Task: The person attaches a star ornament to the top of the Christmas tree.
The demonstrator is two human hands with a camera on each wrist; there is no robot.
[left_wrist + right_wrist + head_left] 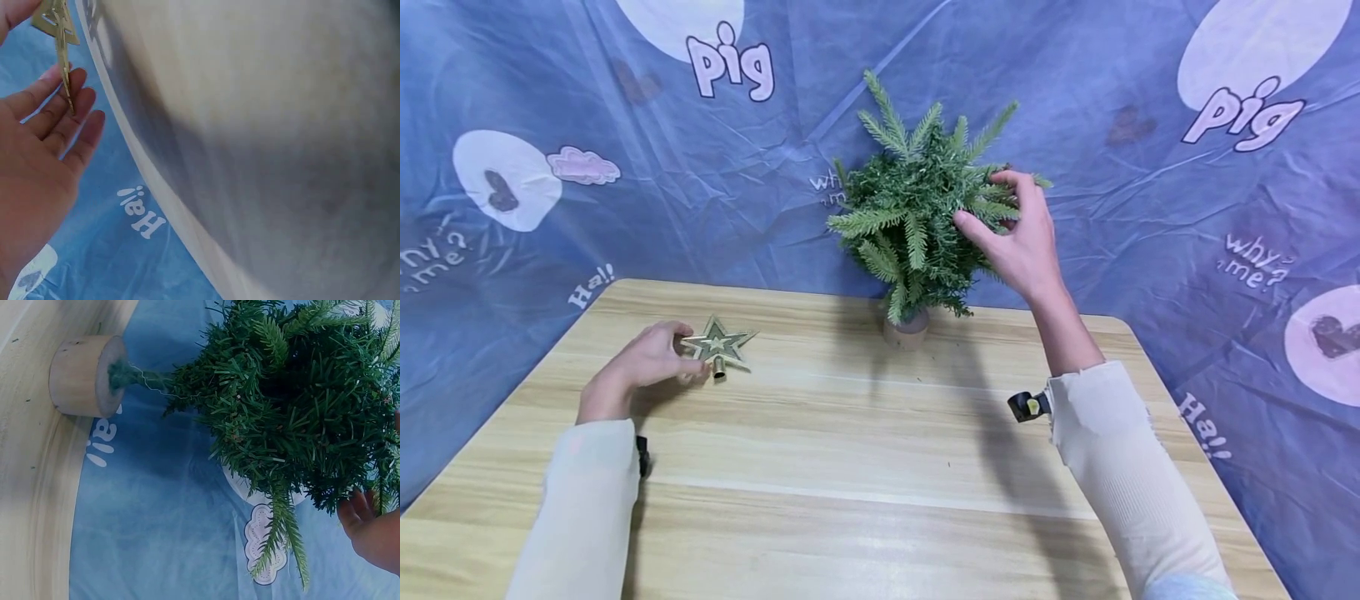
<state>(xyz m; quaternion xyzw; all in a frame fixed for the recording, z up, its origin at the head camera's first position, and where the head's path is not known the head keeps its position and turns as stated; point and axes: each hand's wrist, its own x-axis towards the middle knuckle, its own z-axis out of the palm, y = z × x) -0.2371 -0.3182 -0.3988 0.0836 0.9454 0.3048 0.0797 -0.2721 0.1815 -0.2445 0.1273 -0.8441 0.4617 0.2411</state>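
Note:
A small artificial Christmas tree [917,208] stands upright on a round wooden base [84,376] near the table's back edge. My right hand [1018,233] is at the tree's upper right side, its thumb and curled fingers around some green branches. Some of those fingertips are hidden in the foliage. At the left of the table, my left hand [651,354] grips a gold star tree topper [718,343] by its left side, between thumb and fingers. The topper's short socket [718,369] points toward the near side. In the left wrist view the star [61,44] appears nearly edge-on.
The light wooden table [820,467] spans the space between both arms. Behind and beside it hangs a blue printed cloth [790,208], close behind the tree. Small green bits [32,467] lie on the tabletop near the tree's base.

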